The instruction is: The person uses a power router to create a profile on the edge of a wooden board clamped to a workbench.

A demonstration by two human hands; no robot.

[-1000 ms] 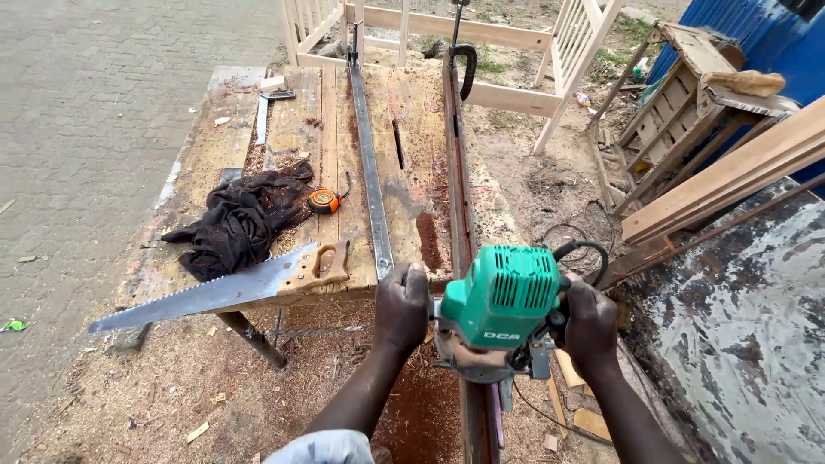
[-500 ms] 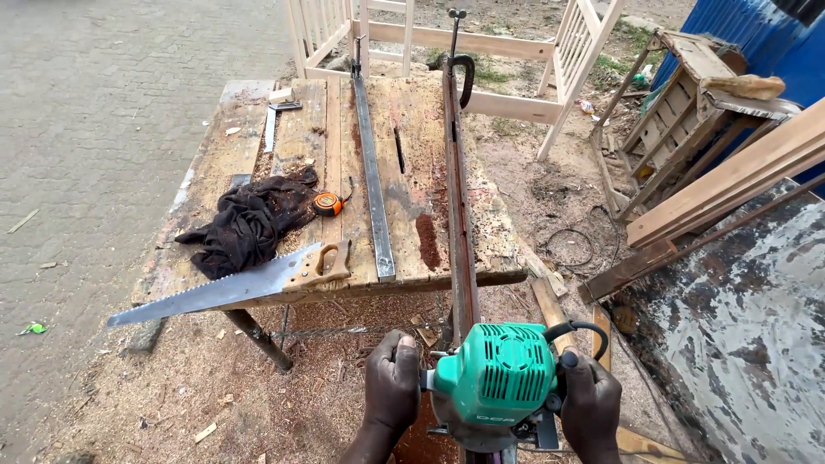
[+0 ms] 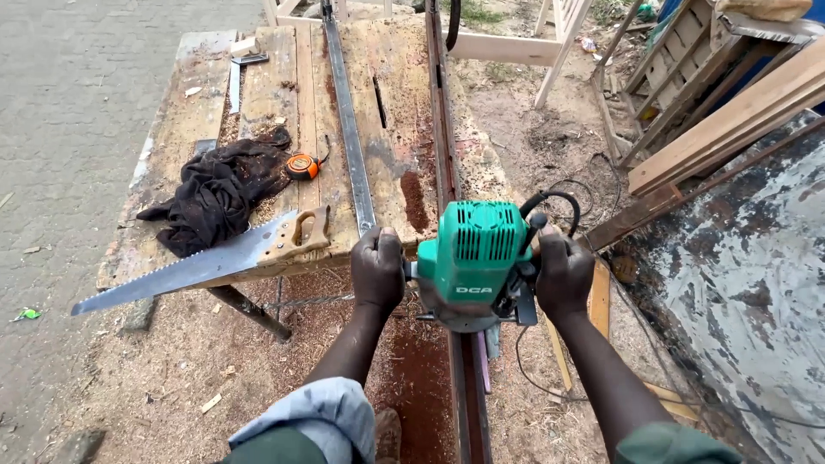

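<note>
Down from my head camera, both my hands clamp the green router: my left hand has its fingers wrapped tight on the left knob, my right hand on the right one, so the tool sits steady astride the long dark rail. Left of the router, a handsaw overhangs the workbench, with a dark cloth and orange tape measure parked out of the way.

Worn wooden workbench carries handsaw, black cloth, orange tape measure
</note>
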